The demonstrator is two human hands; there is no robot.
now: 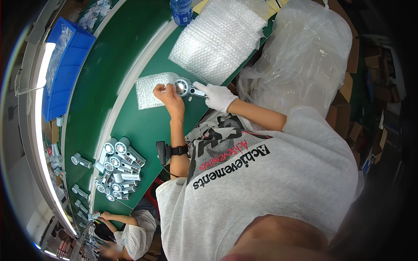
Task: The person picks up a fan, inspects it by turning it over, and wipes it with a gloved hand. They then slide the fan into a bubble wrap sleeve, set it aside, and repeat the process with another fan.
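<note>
My right hand [219, 97], in a white glove, grips the handle of a small silver-grey handheld fan [183, 87] with a round head. The fan is tilted, its head pointing left toward my other hand. My bare left hand [171, 99] has its fingers bent and closed at the edge of a bubble-wrap bag [147, 92], right beside the fan's head. That bag lies flat on the green table [143, 126]; the fingertips partly hide where bag and fan meet. A small white piece [190, 99] lies below the fan.
A stack of bubble-wrap bags [220, 37] lies beyond my hands, near a blue bottle [181, 12]. Several fans are piled [117, 165] at left, others on the green belt [87, 143]. A blue bin [65, 74] stands far left. Large plastic sacks [300, 56] stand right; another person [137, 230] works lower left.
</note>
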